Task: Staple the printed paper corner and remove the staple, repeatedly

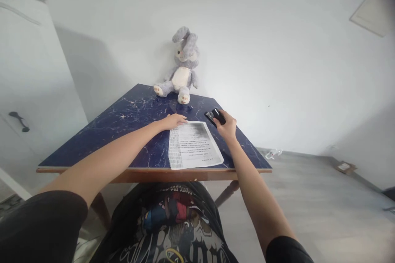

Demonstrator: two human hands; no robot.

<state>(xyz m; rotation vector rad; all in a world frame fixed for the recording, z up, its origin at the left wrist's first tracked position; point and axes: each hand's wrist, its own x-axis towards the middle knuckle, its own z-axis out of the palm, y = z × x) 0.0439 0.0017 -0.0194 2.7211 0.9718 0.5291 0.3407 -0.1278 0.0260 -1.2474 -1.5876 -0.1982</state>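
A printed white sheet lies on the blue marbled table, its lower edge near the table's front edge. My left hand rests at the sheet's top left corner, palm down with its fingers stretched out. My right hand is closed on a black stapler, just right of the sheet's top right corner. The stapler points up and to the left. Whether it touches the table I cannot tell.
A grey plush rabbit sits at the back of the table against the wall. A white cabinet stands at the left. On the floor at the right are a white object and a small cardboard piece.
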